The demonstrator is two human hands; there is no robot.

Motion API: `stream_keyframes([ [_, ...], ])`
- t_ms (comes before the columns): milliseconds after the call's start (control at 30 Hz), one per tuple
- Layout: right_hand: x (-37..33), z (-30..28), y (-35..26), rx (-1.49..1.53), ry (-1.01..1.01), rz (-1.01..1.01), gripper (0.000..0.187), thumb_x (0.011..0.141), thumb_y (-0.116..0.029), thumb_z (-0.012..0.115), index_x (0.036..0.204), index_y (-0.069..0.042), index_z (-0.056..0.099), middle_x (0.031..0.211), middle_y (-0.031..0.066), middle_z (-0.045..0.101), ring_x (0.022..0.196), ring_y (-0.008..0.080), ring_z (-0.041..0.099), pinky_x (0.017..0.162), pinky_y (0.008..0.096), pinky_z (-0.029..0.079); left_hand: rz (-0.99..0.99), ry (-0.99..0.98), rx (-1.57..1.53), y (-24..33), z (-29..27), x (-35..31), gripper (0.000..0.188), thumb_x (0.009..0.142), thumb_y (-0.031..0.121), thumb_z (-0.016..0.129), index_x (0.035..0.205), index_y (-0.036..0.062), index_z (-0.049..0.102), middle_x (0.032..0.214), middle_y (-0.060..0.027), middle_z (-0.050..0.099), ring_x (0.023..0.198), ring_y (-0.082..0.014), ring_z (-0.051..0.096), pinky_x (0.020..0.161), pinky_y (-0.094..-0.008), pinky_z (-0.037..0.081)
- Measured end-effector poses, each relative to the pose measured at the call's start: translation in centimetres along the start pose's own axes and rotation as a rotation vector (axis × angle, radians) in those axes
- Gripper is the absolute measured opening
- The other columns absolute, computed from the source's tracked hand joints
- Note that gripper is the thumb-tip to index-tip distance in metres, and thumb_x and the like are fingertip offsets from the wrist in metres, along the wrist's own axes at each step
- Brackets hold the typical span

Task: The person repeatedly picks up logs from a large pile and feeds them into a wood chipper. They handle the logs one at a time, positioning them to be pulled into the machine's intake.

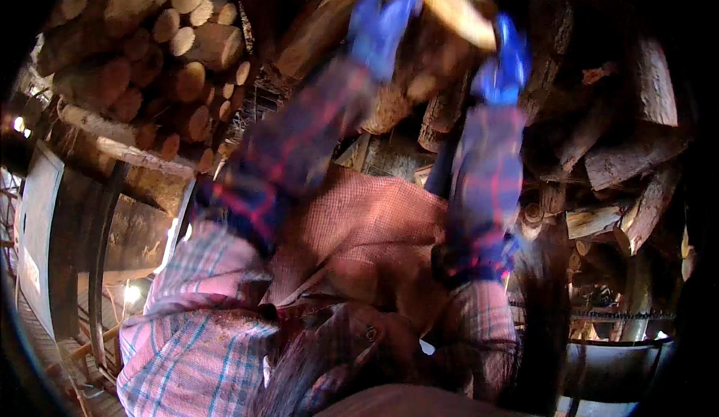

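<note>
Both my arms reach forward, in dark checked sleeve covers over a pink plaid shirt. Between my gloved hands is a log (458, 7), its pale round cut end tilted up at the top of the view. My left hand (382, 29), in a blue glove, grips its left side. On its right side my right hand (506, 64), also in a blue glove, presses against the log. Motion blurs the hands and the log, and my fingers show only in part. A reddish-brown checked apron (359, 222) hangs over my front.
Cut logs (191, 35) are stacked at the upper left on a wooden beam (127, 140). Split and round logs (636, 147) lie in a loose pile on the right. A metal drum (614, 372) stands at the lower right. A pale board (39, 237) leans at the left.
</note>
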State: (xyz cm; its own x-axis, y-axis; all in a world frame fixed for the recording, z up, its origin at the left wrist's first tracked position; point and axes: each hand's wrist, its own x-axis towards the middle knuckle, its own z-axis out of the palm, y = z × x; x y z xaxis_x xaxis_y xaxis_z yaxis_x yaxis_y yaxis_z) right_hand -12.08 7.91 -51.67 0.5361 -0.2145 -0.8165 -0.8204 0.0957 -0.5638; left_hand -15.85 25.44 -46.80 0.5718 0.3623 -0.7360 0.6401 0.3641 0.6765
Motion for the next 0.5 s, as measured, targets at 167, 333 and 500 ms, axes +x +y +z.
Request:
stream_keyframes([
  [167, -16.5, -12.0, 1.8, 0.720, -0.379, 0.556, 0.028, 0.089, -0.015, 0.061, 0.113, -0.001, 0.060, 0.115, 0.0115, 0.060, 0.103, 0.0211, 0.058, 0.089, 0.0354, 0.048, -0.898, 0.264, -0.166, -0.1, -7.8, -17.9, 0.039, 0.090, 0.043, 0.056, 0.088, 0.0063, 0.067, 0.080, -0.0053, 0.066, 0.073, -0.0157, 0.061, 0.073, -0.0288, 0.050],
  [333, -22.3, -10.3, 9.4, -0.207, -0.460, 0.560, 0.034, 0.091, -0.018, 0.058, 0.123, -0.004, 0.056, 0.111, 0.0108, 0.062, 0.101, 0.0224, 0.059, 0.092, 0.0352, 0.046, -1.042, -0.012, -0.405, -7.1, -9.3, -25.1, 0.055, 0.086, 0.046, 0.061, 0.122, 0.0044, 0.057, 0.118, -0.0119, 0.060, 0.105, -0.0234, 0.057, 0.096, -0.0357, 0.043],
  [500, -21.9, -14.9, 16.2, 0.078, -0.722, 1.214, 0.042, 0.093, -0.018, 0.056, 0.132, -0.006, 0.050, 0.109, 0.0097, 0.063, 0.097, 0.0204, 0.060, 0.094, 0.0329, 0.045, -1.411, 0.017, -0.810, -4.5, -5.9, -26.9, 0.061, 0.084, 0.047, 0.063, 0.126, 0.0040, 0.051, 0.118, -0.0166, 0.059, 0.104, -0.0291, 0.058, 0.097, -0.0408, 0.043],
])
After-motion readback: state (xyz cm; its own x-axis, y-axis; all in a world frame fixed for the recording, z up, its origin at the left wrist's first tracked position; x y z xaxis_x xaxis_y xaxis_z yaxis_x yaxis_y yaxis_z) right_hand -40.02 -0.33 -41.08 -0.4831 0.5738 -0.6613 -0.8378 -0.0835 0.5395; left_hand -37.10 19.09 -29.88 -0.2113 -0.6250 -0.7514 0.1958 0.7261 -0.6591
